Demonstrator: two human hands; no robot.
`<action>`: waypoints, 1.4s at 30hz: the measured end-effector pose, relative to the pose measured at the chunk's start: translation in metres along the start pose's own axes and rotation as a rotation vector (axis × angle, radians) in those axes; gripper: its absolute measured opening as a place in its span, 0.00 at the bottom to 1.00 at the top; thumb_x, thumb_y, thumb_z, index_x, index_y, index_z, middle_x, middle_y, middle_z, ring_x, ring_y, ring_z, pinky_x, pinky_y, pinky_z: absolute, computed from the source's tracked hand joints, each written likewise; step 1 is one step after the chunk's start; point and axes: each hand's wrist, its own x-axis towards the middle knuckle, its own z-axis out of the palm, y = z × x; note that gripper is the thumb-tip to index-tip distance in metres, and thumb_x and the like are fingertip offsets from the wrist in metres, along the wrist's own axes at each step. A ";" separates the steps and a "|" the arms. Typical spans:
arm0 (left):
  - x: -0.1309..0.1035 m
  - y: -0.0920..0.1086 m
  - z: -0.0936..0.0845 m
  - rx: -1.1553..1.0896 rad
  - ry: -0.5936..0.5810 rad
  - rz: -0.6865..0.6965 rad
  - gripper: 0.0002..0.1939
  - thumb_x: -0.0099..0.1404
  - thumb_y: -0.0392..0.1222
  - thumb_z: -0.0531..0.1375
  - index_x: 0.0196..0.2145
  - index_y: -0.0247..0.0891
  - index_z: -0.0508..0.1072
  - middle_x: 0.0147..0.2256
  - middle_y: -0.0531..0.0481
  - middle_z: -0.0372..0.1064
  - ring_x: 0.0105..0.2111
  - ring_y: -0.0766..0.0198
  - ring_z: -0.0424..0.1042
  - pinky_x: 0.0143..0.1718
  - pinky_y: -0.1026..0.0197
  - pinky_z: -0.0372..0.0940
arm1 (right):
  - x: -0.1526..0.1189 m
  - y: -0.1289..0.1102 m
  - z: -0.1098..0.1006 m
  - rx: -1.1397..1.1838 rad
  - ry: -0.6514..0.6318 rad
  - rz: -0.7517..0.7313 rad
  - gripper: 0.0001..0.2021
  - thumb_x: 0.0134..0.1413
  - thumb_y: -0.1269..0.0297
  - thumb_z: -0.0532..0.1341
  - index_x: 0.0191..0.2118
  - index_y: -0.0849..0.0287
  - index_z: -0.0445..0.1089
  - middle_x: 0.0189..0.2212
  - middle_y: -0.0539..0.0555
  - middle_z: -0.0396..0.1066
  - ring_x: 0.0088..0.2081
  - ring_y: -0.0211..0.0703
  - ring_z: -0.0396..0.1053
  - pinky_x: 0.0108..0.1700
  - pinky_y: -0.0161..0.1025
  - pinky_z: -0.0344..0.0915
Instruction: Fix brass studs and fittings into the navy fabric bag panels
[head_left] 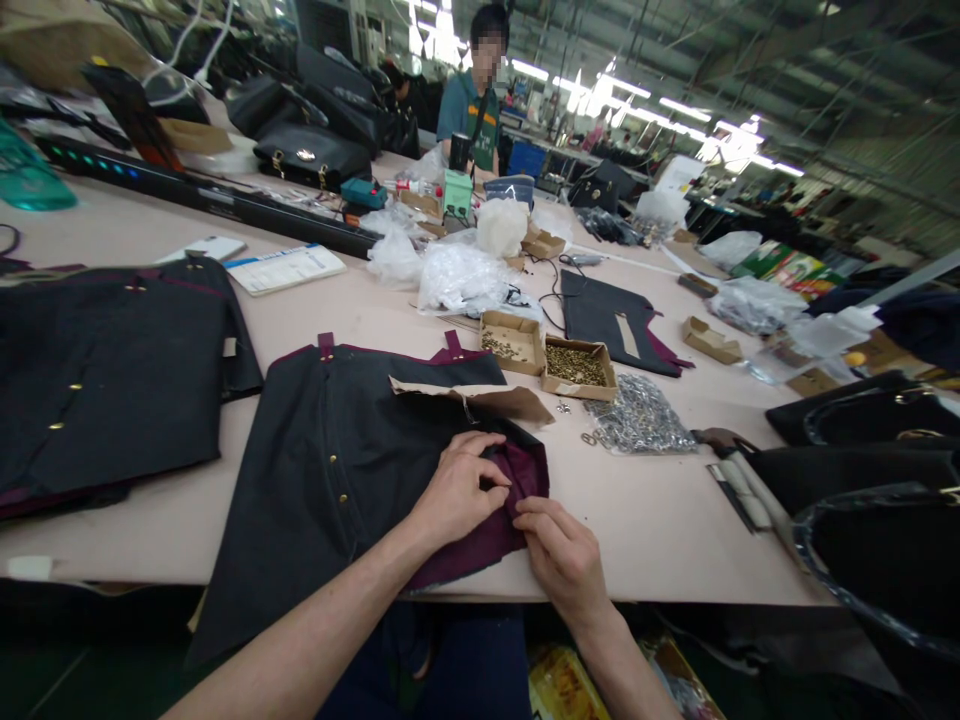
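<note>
Panel (300, 470) at both hands (465, 485) (562, 555), tabs (325, 346) farthest away

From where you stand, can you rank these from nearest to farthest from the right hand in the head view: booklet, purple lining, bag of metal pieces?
1. Purple lining: at the right hand's fingertips.
2. Bag of metal pieces: beyond it, right.
3. Booklet: far left, across the table.

Left hand (466, 482) and right hand (559, 550), bare, near each other but apart; left, back uppermost, thumb and index finger curved toward each other; right, fingers bent and directed toward the left; both forearms extended forward, converging.
</note>
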 end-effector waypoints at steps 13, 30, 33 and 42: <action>0.003 -0.001 -0.007 0.045 -0.161 -0.002 0.11 0.59 0.36 0.69 0.39 0.49 0.85 0.66 0.52 0.66 0.67 0.46 0.57 0.68 0.41 0.56 | 0.027 0.006 0.010 0.381 0.101 0.399 0.06 0.65 0.72 0.62 0.36 0.56 0.74 0.38 0.52 0.76 0.42 0.41 0.74 0.47 0.38 0.69; 0.000 -0.003 0.009 -0.052 0.116 -0.035 0.11 0.59 0.28 0.69 0.32 0.45 0.83 0.54 0.52 0.77 0.58 0.55 0.69 0.63 0.48 0.64 | 0.048 0.014 -0.001 0.668 -0.239 0.886 0.19 0.55 0.49 0.70 0.36 0.64 0.80 0.25 0.51 0.70 0.27 0.37 0.61 0.29 0.35 0.54; 0.002 -0.005 0.010 -0.052 0.117 -0.058 0.12 0.58 0.26 0.69 0.31 0.46 0.83 0.54 0.53 0.77 0.58 0.55 0.69 0.63 0.48 0.64 | 0.053 0.016 -0.001 0.643 -0.300 0.898 0.18 0.53 0.50 0.70 0.34 0.65 0.80 0.24 0.50 0.69 0.26 0.35 0.58 0.28 0.35 0.52; 0.004 -0.005 0.011 -0.029 0.108 -0.071 0.13 0.56 0.26 0.71 0.29 0.46 0.83 0.54 0.51 0.78 0.58 0.54 0.70 0.62 0.47 0.66 | 0.075 0.027 -0.007 0.582 -0.520 0.944 0.15 0.44 0.54 0.70 0.27 0.64 0.77 0.18 0.46 0.61 0.22 0.33 0.52 0.25 0.36 0.44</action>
